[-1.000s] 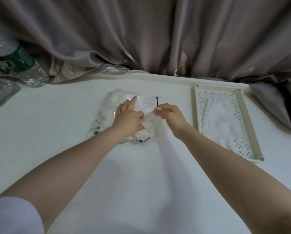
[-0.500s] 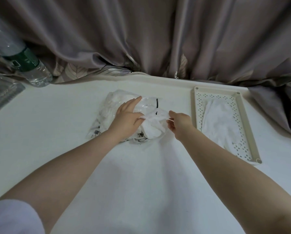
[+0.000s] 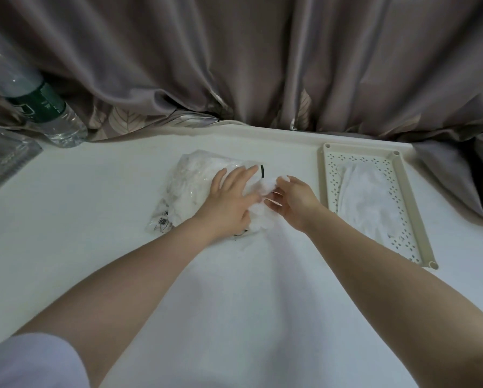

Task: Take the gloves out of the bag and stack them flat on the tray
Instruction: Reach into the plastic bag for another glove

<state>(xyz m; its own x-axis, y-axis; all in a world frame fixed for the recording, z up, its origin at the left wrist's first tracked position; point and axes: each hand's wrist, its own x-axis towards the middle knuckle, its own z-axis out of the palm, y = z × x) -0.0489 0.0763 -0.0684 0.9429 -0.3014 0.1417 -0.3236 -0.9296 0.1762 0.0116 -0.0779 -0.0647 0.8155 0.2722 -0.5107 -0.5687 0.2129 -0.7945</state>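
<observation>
Fingers of the left hand (image 3: 229,201) lie straight and spread, pressing flat on the clear bag (image 3: 195,189) of gloves in the middle of the white table (image 3: 94,219). The right hand (image 3: 293,203), at the bag's right end, pinches a white glove (image 3: 267,184) (partly out of the opening). Right of the bag, the cream tray (image 3: 419,219) holds flat white gloves (image 3: 369,200).

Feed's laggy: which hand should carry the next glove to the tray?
Right hand: it already pinches the white glove at the bag's mouth, nearer the tray. Left hand presses the bag flat.
</observation>
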